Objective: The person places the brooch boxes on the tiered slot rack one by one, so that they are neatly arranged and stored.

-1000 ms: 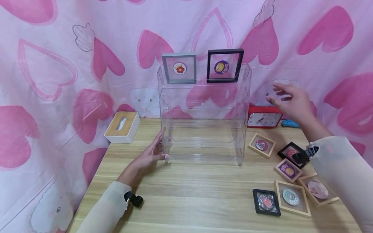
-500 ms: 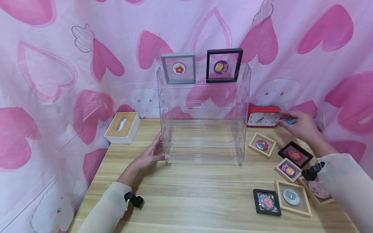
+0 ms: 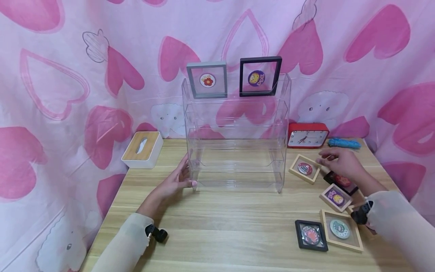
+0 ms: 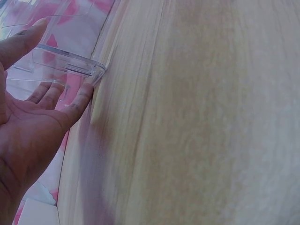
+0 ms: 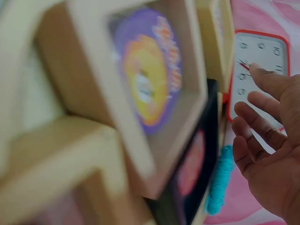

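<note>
A clear acrylic tiered rack [image 3: 234,145] stands on the table. My left hand [image 3: 175,177] touches its lower left side, thumb at the front edge; in the left wrist view, the fingers [image 4: 77,105] lie nearly straight against the clear panel. My right hand [image 3: 340,164] holds nothing and hovers over the small frames at the right, fingers loosely bent. Its fingertips are right at the corner of a light wood frame [image 3: 312,177] with a red and green badge. Beneath the hand lies a black frame [image 3: 350,185], partly covered. A grey frame [image 3: 207,95] and a black-framed yellow-bear badge [image 3: 256,78] stand on the rack's top tier.
Several other framed badges lie at the right, among them a small wood frame [image 3: 336,197], a larger wood frame [image 3: 341,230] and a black frame [image 3: 310,235]. A red clock [image 3: 307,135] and a blue bundle [image 3: 344,143] sit behind. A tissue box [image 3: 142,149] stands left.
My right hand has come down from its raised place beside the rack, past the clock and blue bundle, to low over the frames. The left hand and rack have stayed put.
</note>
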Available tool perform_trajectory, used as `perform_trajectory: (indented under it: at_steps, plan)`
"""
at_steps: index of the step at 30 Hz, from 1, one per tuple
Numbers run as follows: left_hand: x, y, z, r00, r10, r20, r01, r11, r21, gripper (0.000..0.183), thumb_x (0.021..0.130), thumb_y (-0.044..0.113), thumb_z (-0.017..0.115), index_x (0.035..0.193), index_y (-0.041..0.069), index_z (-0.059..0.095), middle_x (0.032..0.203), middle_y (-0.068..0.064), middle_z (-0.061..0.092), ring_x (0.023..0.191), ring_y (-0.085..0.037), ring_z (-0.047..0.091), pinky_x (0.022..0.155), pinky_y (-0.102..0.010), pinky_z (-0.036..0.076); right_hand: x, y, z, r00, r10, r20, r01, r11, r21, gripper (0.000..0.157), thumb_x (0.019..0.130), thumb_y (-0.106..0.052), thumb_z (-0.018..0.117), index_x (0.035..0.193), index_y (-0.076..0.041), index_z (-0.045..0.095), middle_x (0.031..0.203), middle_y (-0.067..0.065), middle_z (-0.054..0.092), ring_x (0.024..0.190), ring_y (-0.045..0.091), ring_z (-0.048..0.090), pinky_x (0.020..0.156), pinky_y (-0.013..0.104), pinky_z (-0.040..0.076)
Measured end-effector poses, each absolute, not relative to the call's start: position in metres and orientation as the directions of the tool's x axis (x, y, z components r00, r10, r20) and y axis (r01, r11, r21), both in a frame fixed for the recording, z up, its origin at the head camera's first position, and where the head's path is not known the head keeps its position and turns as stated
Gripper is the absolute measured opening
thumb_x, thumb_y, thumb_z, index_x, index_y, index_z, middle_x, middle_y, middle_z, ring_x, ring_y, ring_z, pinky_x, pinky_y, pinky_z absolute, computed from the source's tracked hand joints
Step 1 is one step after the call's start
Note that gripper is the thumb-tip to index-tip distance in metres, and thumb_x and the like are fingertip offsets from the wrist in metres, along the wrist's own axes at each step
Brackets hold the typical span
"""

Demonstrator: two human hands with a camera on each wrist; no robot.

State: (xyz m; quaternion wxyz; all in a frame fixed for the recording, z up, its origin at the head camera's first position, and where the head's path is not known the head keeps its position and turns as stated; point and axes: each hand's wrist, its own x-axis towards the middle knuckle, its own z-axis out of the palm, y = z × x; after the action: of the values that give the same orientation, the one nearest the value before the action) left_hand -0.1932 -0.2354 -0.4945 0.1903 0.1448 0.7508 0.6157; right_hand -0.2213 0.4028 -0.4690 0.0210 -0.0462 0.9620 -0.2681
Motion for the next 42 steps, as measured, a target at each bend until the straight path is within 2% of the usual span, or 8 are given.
perform_trajectory:
  at_steps: [5, 9, 12, 20, 28, 32, 35, 42]
  plan:
    - [-0.194, -0.235, -0.495, -0.874, 0.480, -0.081, -0.001, 0.165, 0.986, 0.118, 0.100, 0.004, 0.077, 0.171, 0.062, 0.002, 0.188, -0.012, 0.012, 0.173, -0.042, 0.016, 0.136, -0.067, 0.022, -0.221, 0.397, -0.481, -0.993, -0.113, -0.038, -0.080, 0.868, -0.489, 0.041, 0.106, -0.029, 0.076, 0.131, 0.003, 0.077, 0.119, 0.024, 0.074, 0.105, 0.038, 0.069, 0.082, 0.039, 0.057]
    - [-0.195, -0.234, -0.494, -0.866, 0.495, -0.072, 0.000, 0.143, 0.990, 0.118, 0.101, 0.001, 0.075, 0.171, 0.062, 0.003, 0.188, -0.011, 0.013, 0.173, -0.042, 0.015, 0.136, -0.067, 0.023, -0.221, 0.393, -0.486, -0.992, -0.120, -0.039, -0.087, 0.875, -0.477, 0.040, 0.105, -0.028, 0.076, 0.127, 0.005, 0.078, 0.115, 0.023, 0.073, 0.103, 0.038, 0.068, 0.088, 0.055, 0.059]
    - [-0.195, -0.235, -0.494, -0.868, 0.489, -0.083, -0.009, 0.151, 0.988, 0.118, 0.101, 0.002, 0.075, 0.170, 0.064, 0.003, 0.188, -0.010, 0.011, 0.173, -0.042, 0.014, 0.136, -0.067, 0.022, -0.222, 0.391, -0.488, -0.991, -0.123, -0.046, -0.087, 0.876, -0.474, 0.040, 0.106, -0.028, 0.076, 0.127, 0.006, 0.078, 0.114, 0.023, 0.072, 0.103, 0.039, 0.068, 0.091, 0.061, 0.058]
    - [-0.193, -0.234, -0.495, -0.866, 0.496, -0.061, 0.015, 0.148, 0.989, 0.119, 0.100, 0.001, 0.075, 0.172, 0.060, 0.001, 0.187, -0.013, 0.014, 0.172, -0.044, 0.017, 0.135, -0.068, 0.023, -0.226, 0.386, -0.490, -0.993, -0.112, -0.029, -0.084, 0.870, -0.487, 0.032, 0.105, -0.025, 0.077, 0.116, 0.004, 0.081, 0.109, 0.020, 0.073, 0.099, 0.036, 0.068, 0.080, 0.039, 0.055]
    - [-0.194, -0.235, -0.495, -0.870, 0.488, -0.072, 0.011, 0.165, 0.986, 0.120, 0.100, 0.003, 0.077, 0.171, 0.062, 0.001, 0.188, -0.016, 0.009, 0.172, -0.045, 0.015, 0.136, -0.067, 0.022, -0.227, 0.386, -0.487, -0.992, -0.120, -0.029, -0.092, 0.874, -0.477, 0.027, 0.106, -0.023, 0.076, 0.112, 0.003, 0.080, 0.107, 0.022, 0.073, 0.096, 0.034, 0.067, 0.082, 0.045, 0.056]
    - [-0.193, -0.234, -0.494, -0.873, 0.480, -0.088, -0.006, 0.170, 0.985, 0.119, 0.100, 0.003, 0.077, 0.170, 0.064, 0.002, 0.188, -0.014, 0.008, 0.173, -0.043, 0.013, 0.137, -0.066, 0.021, -0.225, 0.387, -0.484, -0.994, -0.101, -0.049, -0.064, 0.871, -0.487, 0.030, 0.107, -0.025, 0.073, 0.117, 0.003, 0.077, 0.111, 0.025, 0.074, 0.099, 0.037, 0.066, 0.087, 0.055, 0.058]
    - [-0.193, -0.234, -0.494, -0.873, 0.478, -0.090, -0.009, 0.168, 0.986, 0.118, 0.101, 0.003, 0.076, 0.170, 0.063, 0.003, 0.188, -0.013, 0.010, 0.173, -0.042, 0.014, 0.137, -0.066, 0.022, -0.224, 0.387, -0.481, -0.995, -0.079, -0.068, -0.036, 0.869, -0.493, 0.034, 0.108, -0.028, 0.071, 0.123, 0.003, 0.074, 0.115, 0.027, 0.073, 0.100, 0.038, 0.064, 0.089, 0.055, 0.059]
    - [-0.193, -0.234, -0.493, -0.875, 0.474, -0.092, -0.007, 0.178, 0.984, 0.117, 0.101, 0.005, 0.077, 0.171, 0.063, 0.003, 0.188, -0.013, 0.009, 0.173, -0.043, 0.014, 0.137, -0.066, 0.022, -0.222, 0.386, -0.477, -0.996, -0.083, -0.021, -0.060, 0.851, -0.522, 0.033, 0.111, -0.031, 0.068, 0.125, -0.001, 0.073, 0.109, 0.020, 0.075, 0.095, 0.029, 0.066, 0.077, 0.031, 0.054]
